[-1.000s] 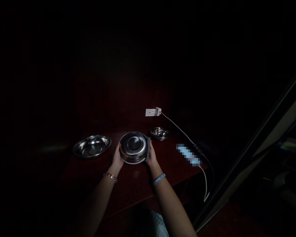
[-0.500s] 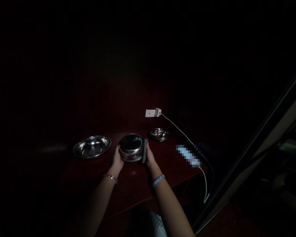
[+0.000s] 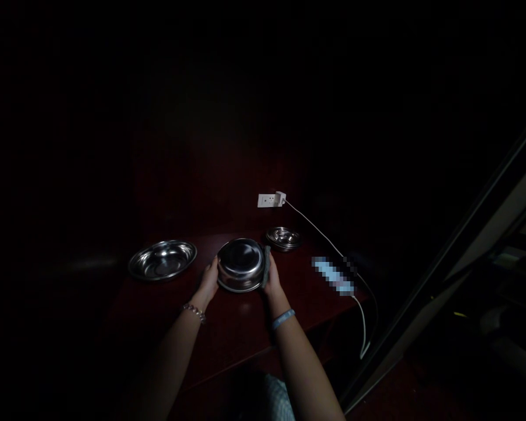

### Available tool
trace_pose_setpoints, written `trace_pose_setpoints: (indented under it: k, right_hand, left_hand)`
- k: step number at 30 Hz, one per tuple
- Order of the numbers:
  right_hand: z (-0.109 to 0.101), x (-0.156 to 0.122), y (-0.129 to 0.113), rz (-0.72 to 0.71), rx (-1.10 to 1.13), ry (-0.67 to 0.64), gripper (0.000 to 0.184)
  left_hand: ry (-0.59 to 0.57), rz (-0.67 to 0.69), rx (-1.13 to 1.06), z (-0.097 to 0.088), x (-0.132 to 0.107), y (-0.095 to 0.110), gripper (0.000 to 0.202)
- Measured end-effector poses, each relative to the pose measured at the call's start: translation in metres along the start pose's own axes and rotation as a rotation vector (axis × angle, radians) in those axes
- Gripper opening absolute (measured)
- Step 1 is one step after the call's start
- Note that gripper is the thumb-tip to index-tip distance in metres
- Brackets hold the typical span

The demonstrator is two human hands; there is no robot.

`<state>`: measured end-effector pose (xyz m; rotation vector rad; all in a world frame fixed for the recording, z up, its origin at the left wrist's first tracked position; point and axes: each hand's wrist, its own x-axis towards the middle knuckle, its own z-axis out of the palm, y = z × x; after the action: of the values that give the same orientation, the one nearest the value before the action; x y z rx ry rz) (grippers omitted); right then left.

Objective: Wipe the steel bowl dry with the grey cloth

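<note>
A steel bowl (image 3: 240,264), turned so its underside faces me, is held over the dark red table (image 3: 228,327) between both hands. My left hand (image 3: 209,282) grips its left rim; a bead bracelet shows on that wrist. My right hand (image 3: 272,279) grips the right rim with a grey cloth (image 3: 267,263) pressed between palm and bowl; a blue band is on that wrist.
A wide steel dish (image 3: 162,259) lies to the left and a small steel dish (image 3: 283,237) behind right. A white wall socket (image 3: 271,200) feeds a white cable (image 3: 324,240) running to a blurred phone (image 3: 333,275). The table edge drops off at the right.
The bowl has been tipped from facing me to flatter, then shifted slightly right and up again; both hands stayed on its rim.
</note>
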<state>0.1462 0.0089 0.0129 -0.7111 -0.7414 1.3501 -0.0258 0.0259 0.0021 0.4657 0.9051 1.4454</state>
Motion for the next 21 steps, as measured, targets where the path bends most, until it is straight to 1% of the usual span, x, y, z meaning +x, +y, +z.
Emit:
trace_pose_setpoints:
  k: [3,6,9,13,15,17,19,21]
  right_hand:
    - [-0.001,-0.002,-0.006,0.007,-0.037,0.009,0.031]
    - [-0.002,-0.001,-0.007,-0.024,-0.064,0.016,0.03]
    - [-0.001,0.0,-0.004,-0.01,-0.047,-0.006,0.034]
    - [0.001,0.0,-0.001,0.028,-0.009,-0.038,0.039]
    - [0.001,0.0,-0.001,0.02,0.029,-0.013,0.041]
    - [0.001,-0.002,-0.002,0.014,0.063,0.027,0.044]
    - [0.002,-0.003,-0.004,0.022,0.076,0.046,0.048]
    - [0.004,-0.005,-0.004,0.031,0.068,0.017,0.052]
  left_hand:
    - [-0.005,-0.049,0.013,0.0,-0.003,0.004,0.022]
    - [0.018,-0.028,-0.028,0.002,-0.008,0.004,0.023]
    - [0.042,0.002,-0.072,0.007,-0.012,0.004,0.024]
    - [0.048,-0.061,-0.109,0.012,-0.017,0.007,0.03]
    - [0.027,-0.06,-0.108,0.013,-0.019,0.008,0.034]
    - [-0.033,-0.044,-0.076,0.013,-0.022,0.006,0.034]
    - [-0.066,-0.035,-0.023,0.012,-0.024,0.003,0.029]
    - [-0.05,-0.016,-0.007,0.012,-0.025,0.001,0.022]
